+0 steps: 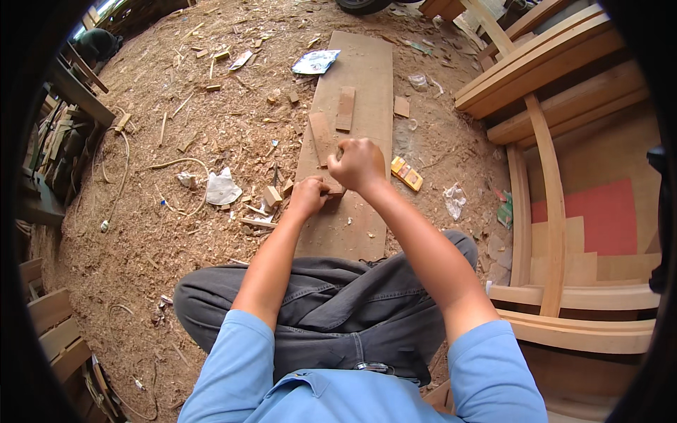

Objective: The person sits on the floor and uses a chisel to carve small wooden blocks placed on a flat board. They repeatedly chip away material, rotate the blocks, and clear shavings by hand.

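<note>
My left hand [308, 195] is closed on a small wooden block [333, 191] lying on a long board [360, 225] in front of my crossed legs. My right hand [356, 164] is a fist just above and to the right of it, round something I cannot make out; only a small dark end shows near the thumb. Two flat wood pieces lie farther up the board, one upright along its length [345, 107], the other slanted [317, 132]. A blue-white plastic packet [315, 62] rests at the board's upper left.
Shavings and offcuts [271, 197] cover the floor, with a cord [201, 169] at left and a yellow box [407, 173] right of the board. Wooden frames [536, 84] stand close on my right; stacked wood [60, 328] is at left. A black wheel [361, 5] shows at the top.
</note>
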